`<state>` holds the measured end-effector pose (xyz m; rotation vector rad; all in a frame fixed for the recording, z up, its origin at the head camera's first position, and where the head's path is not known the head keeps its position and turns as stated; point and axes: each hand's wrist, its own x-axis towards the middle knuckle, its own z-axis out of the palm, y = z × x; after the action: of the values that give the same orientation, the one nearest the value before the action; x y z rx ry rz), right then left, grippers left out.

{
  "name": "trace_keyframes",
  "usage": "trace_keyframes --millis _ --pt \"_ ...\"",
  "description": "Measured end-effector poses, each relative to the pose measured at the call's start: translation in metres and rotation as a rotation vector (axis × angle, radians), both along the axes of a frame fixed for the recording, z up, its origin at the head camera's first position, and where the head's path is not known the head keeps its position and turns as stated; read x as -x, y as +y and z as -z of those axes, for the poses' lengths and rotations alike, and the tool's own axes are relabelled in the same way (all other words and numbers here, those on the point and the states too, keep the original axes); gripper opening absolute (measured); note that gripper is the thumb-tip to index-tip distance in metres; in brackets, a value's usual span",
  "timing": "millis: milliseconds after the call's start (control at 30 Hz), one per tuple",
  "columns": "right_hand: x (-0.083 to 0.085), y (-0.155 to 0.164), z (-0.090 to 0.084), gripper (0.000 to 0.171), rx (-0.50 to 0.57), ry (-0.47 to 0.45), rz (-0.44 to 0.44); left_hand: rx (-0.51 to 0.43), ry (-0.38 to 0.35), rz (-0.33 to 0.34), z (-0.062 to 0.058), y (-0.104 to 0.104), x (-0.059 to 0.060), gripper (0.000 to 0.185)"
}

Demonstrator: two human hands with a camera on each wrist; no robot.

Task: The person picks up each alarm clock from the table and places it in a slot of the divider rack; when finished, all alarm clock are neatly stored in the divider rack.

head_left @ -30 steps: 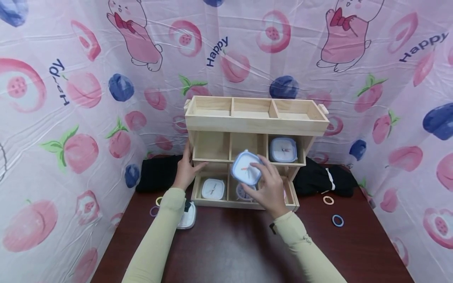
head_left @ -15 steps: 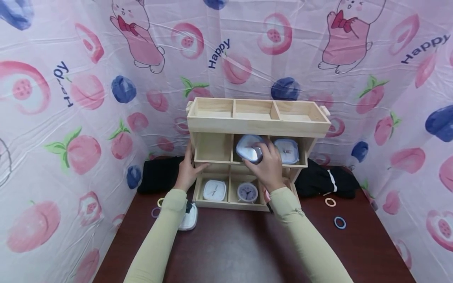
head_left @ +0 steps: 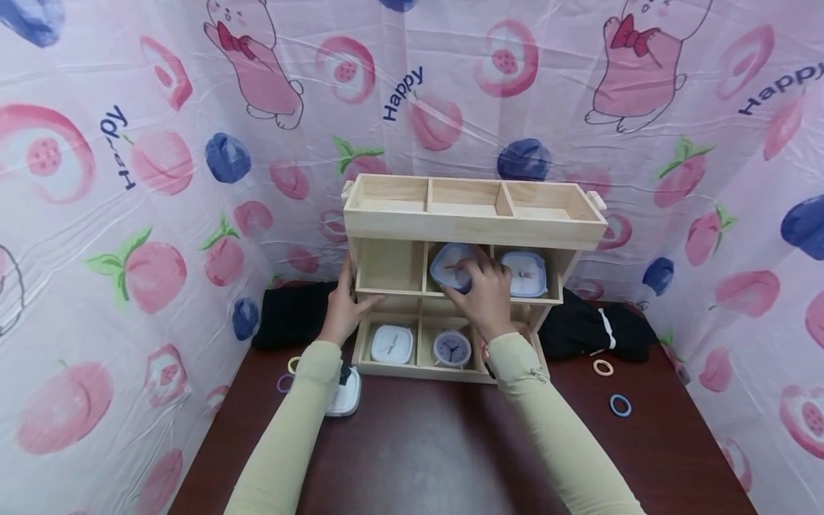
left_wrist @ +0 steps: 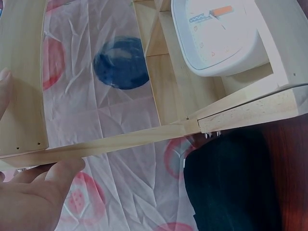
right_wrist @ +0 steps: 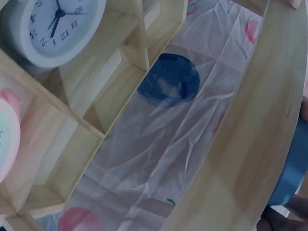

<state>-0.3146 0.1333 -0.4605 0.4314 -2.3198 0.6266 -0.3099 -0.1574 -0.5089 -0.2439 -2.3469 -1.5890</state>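
Observation:
In the head view my right hand [head_left: 484, 297] grips a blue rounded-square alarm clock [head_left: 447, 263] in the middle compartment of the wooden organizer's [head_left: 473, 230] second tier. The right wrist view shows part of its blue case [right_wrist: 291, 168] behind a wooden panel, fingers beside it. My left hand [head_left: 342, 311] holds the organizer's left side at that tier, thumb under the front edge. A second blue clock [head_left: 526, 275] stands in the right compartment. On the bottom tier are a white square clock [head_left: 392, 345] and a round lilac clock [head_left: 452, 349]; a pink clock [right_wrist: 6, 137] is partly hidden.
Another white clock [head_left: 347, 393] lies on the table by my left sleeve. Black cloth bundles [head_left: 595, 330] flank the organizer. Small rings, one peach [head_left: 603, 368] and one blue [head_left: 620, 405], lie at right; yellow and purple ones at left. Printed curtains surround the table.
My right hand has carried the blue clock up from in front of the bottom tier into the second tier's middle compartment. The left hand has stayed at the organizer's left side.

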Motion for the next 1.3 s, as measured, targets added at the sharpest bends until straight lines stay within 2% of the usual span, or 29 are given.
trace_keyframes --millis 167,300,433,533,600,667,833,900,967,1100,1300 --pt "-0.002 -0.002 0.002 0.041 -0.014 -0.004 0.002 0.013 0.002 0.004 -0.002 0.000 0.002 0.119" --pt "-0.008 -0.005 0.008 0.038 0.011 0.065 0.005 0.027 -0.012 0.004 -0.003 0.000 0.003 0.120" --pt "-0.028 -0.016 0.022 0.029 0.076 0.150 -0.056 0.029 -0.020 0.004 -0.004 0.001 0.004 0.119" --pt "-0.046 -0.031 0.041 0.024 0.091 0.141 -0.137 0.028 -0.016 -0.003 -0.005 0.000 0.004 0.119" --pt "-0.059 -0.044 0.058 0.026 0.075 0.091 -0.196 0.030 -0.016 -0.009 -0.005 0.000 0.005 0.119" --pt "-0.071 -0.057 0.077 0.030 0.047 0.000 -0.261 0.030 -0.017 -0.009 -0.005 0.000 0.005 0.118" --pt "-0.098 -0.090 0.117 0.059 -0.048 -0.341 -0.382 0.027 -0.021 0.004 -0.004 0.000 0.003 0.119" --pt "-0.105 -0.102 0.128 0.072 -0.089 -0.439 -0.402 0.026 -0.021 0.007 -0.004 0.001 0.002 0.119" --pt "-0.108 -0.112 0.137 0.083 -0.122 -0.484 -0.418 0.028 -0.022 0.008 -0.004 0.001 0.001 0.119" --pt "-0.111 -0.129 0.148 0.097 -0.153 -0.518 -0.416 0.031 -0.022 0.011 -0.003 0.001 0.000 0.120" --pt "-0.111 -0.149 0.149 0.104 -0.169 -0.531 -0.368 0.028 -0.018 0.009 -0.002 -0.001 -0.001 0.119"
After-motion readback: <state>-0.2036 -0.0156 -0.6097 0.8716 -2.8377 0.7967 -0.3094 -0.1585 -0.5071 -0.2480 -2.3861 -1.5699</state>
